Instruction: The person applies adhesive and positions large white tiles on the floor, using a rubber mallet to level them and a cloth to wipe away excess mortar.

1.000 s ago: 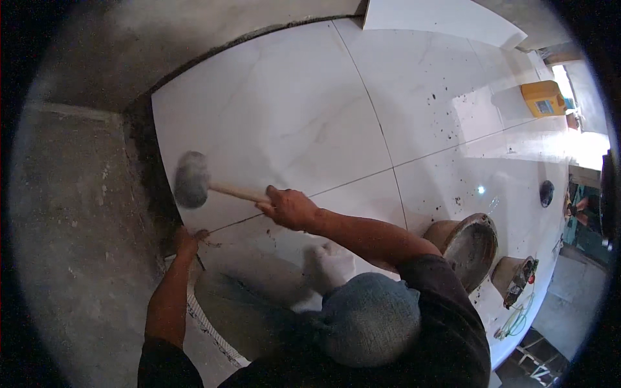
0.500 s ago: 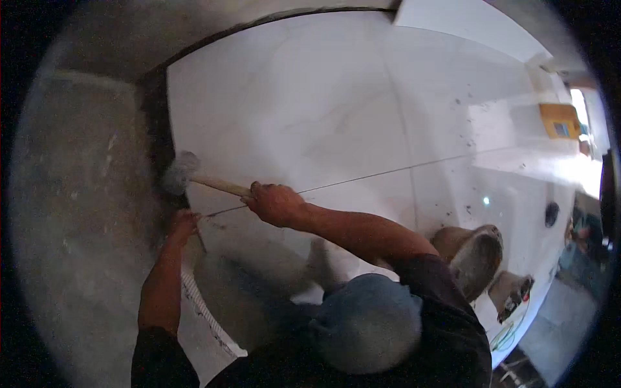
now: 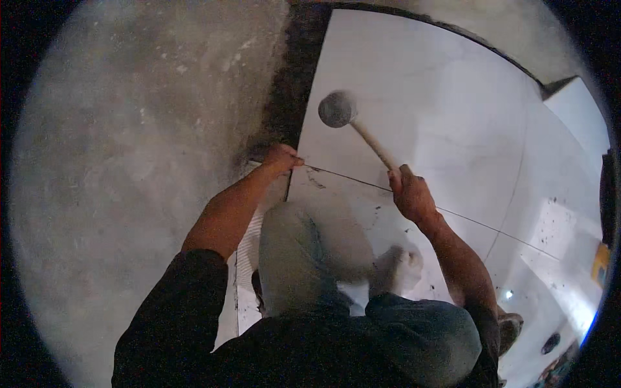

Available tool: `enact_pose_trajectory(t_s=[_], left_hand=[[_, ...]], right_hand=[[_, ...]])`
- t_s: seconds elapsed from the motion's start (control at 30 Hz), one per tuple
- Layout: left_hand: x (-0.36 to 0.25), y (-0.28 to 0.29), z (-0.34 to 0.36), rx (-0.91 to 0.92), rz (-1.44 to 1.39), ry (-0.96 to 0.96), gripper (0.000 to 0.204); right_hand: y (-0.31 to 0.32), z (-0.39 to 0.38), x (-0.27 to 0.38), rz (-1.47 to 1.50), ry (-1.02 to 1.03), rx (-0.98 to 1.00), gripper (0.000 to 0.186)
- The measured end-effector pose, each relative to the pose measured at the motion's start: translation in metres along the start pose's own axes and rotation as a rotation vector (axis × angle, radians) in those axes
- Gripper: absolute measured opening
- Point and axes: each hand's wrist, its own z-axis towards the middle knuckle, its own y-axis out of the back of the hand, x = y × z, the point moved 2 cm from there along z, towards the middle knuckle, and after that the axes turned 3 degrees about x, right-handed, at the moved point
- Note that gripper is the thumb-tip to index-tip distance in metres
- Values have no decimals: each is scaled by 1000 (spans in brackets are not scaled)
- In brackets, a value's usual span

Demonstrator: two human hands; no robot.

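Observation:
My right hand (image 3: 413, 194) is closed around the wooden handle of a mallet (image 3: 370, 141). Its dark, rounded head, slightly blurred, is over a large white marbled tile (image 3: 420, 97), clear of the tile's left edge. My left hand (image 3: 282, 159) is at that edge, where a thin dark joint (image 3: 349, 176) between tiles meets the border. Its fingers are pinched together at the tile corner; what they grip, if anything, is too small to make out. Beneath my arms, my bent legs (image 3: 291, 258) rest over the nearer tile (image 3: 381, 216).
Rough grey concrete (image 3: 149, 142) lies to the left, with a dark gap (image 3: 294, 84) along the tile. A ridged pale strip (image 3: 246, 258) runs beside my leg. At right are a dirty bucket (image 3: 510, 331), a dark round object (image 3: 550, 343) and a yellow object (image 3: 600, 264).
The view has turned, so the tiles now lie farther right. The mallet head has swung from beyond the tile's left edge to over the tile. My left hand remains by the joint's end.

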Motion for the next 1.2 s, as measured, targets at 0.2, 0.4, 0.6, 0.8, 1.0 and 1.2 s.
enact_pose_trajectory(t_s=[0.2,0.4,0.6,0.8,1.0,1.2], left_hand=[[-16,-6,-11,-7,86,-98,27],[15,-11,20,38,0,-31,32],[12,-21,-27,24,-221,-396,34],[12,-40,-61,-271,571,-373,61],[-79,-156,-115,-253,448,-225,99],[-96,-224,-145,-246,392,-514,96]], right_hand=[[-6,0,-16,-52,-60,-36,35],[0,-6,-39,-42,-80,-92,32],[21,-44,-57,-24,86,-340,30],[2,-83,-97,290,-119,-505,42],[-23,-105,-161,388,-230,-519,45],[-25,-113,-175,793,-347,-538,52]])
